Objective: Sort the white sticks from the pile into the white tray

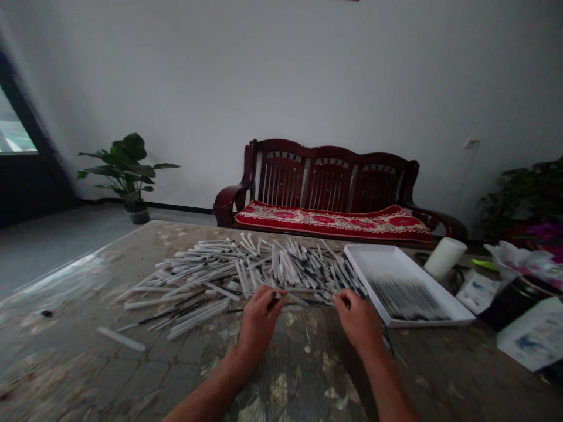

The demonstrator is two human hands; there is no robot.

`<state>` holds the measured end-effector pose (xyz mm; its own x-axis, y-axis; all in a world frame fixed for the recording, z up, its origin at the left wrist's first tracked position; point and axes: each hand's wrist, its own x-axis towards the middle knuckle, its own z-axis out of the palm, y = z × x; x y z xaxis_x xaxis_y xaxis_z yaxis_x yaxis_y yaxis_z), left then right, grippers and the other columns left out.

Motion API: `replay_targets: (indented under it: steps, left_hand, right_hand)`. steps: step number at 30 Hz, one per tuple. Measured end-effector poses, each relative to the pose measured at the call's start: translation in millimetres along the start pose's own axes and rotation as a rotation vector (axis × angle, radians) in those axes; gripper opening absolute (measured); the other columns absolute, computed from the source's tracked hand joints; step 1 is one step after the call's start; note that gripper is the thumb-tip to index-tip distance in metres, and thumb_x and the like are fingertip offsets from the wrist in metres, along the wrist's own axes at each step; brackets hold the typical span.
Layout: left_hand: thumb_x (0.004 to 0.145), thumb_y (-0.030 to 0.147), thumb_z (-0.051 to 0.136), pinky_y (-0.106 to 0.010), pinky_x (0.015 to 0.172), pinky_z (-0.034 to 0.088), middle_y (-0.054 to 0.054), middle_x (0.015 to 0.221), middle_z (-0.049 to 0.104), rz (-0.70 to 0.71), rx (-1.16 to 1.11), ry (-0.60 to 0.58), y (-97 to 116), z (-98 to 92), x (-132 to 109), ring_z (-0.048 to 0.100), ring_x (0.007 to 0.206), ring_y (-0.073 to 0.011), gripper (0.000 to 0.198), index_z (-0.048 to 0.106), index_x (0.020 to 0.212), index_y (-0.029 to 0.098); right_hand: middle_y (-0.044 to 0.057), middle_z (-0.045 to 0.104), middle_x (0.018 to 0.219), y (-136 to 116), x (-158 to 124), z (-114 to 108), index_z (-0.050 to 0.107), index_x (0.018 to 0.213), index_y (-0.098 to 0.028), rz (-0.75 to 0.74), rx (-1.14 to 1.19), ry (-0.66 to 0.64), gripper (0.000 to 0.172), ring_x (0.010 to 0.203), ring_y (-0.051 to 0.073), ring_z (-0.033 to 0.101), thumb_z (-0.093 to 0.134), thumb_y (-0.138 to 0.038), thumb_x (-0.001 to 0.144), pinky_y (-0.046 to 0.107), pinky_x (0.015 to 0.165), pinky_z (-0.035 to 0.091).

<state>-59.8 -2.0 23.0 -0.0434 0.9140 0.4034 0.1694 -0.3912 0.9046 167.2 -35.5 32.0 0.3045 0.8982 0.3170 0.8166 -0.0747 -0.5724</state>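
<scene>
A wide heap of white and black pen-like sticks (285,264) covers the middle of the table. At its front edge, my left hand (260,313) is closed, thumb and finger pinched around the end of a small dark stick (276,295). To the right, my right hand (357,316) is closed too, its fingertips at the heap's edge; what they hold is too small to make out. Just right of that hand lies a white box lid (422,258) with a row of dark-tipped sticks (409,298) side by side in it.
The table (281,375) has a patterned cover. One white stick (121,339) lies apart at the left, near a small black object (46,313). At the right stand a white roll (446,258), small boxes (534,334) and wrapped flowers (523,261). A wooden bench (329,176) is behind.
</scene>
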Motion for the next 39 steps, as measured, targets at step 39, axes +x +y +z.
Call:
replay_targets:
  steps: [39]
  left_hand:
    - [0.067, 0.033, 0.083, -0.02, 0.055, 0.053, -0.004, 0.071, 0.072, -0.755, -0.706, 0.023, -8.6, 22.0, 0.5, 0.066, 0.059, -0.0116, 0.027, 0.067, 0.078, 0.014]
  right_hand:
    - [0.008, 0.075, 0.092, 0.5, -4.0, 34.1, 0.068, 0.11, -0.02, 0.02, 0.638, -0.141, 0.036, 0.076, 0.023, 0.071, 0.052, -0.041, 0.086, 0.034, 0.069, 0.057]
